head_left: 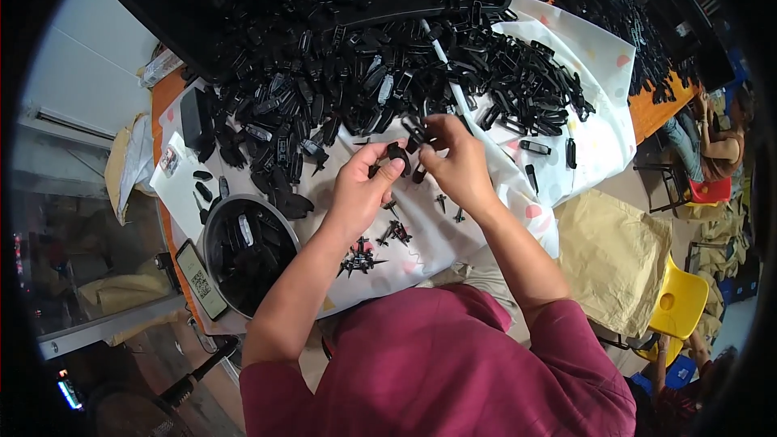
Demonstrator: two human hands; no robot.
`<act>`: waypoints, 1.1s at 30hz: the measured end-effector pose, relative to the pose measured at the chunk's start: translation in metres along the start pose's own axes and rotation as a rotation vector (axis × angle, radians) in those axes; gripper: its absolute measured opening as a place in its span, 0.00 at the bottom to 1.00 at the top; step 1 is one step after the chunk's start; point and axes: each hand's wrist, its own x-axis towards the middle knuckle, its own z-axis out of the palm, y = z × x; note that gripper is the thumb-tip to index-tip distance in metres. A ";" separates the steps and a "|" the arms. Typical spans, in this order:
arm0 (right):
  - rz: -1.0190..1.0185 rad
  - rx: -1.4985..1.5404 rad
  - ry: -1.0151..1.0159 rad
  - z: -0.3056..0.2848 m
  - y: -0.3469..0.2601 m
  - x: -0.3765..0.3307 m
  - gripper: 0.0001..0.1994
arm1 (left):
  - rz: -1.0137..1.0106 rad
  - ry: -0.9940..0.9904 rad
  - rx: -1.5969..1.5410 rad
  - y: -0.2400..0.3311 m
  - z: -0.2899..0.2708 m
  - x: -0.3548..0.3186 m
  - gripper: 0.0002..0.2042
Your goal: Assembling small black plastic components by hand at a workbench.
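My left hand is closed, thumb and fingers pinching a small black plastic part. Close beside it, my right hand grips another black plastic piece between thumb and fingers. The two pieces are very near each other; whether they touch I cannot tell. Below my hands, several small black spiky parts lie on the white patterned cloth. Just beyond my fingers spreads a large heap of black plastic parts, many of them long and oval.
A round bowl of black parts stands at the left, with a phone beside it. A big black tray tips over the heap. To the right are a brown paper sack, a yellow chair and other people seated nearby.
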 end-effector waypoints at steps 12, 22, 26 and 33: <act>-0.385 0.037 -0.153 -0.016 -0.028 -0.029 0.16 | 0.263 0.156 0.103 0.012 -0.005 -0.027 0.15; -0.731 -0.333 -0.191 -0.028 -0.033 -0.034 0.26 | 0.778 0.107 0.881 0.038 -0.020 -0.038 0.12; -0.717 -0.277 -0.175 -0.022 -0.032 -0.038 0.26 | 0.079 0.085 0.070 0.022 -0.016 -0.044 0.13; -0.716 -0.425 0.046 0.001 -0.028 -0.046 0.25 | 0.147 0.199 -0.248 0.012 0.014 -0.037 0.16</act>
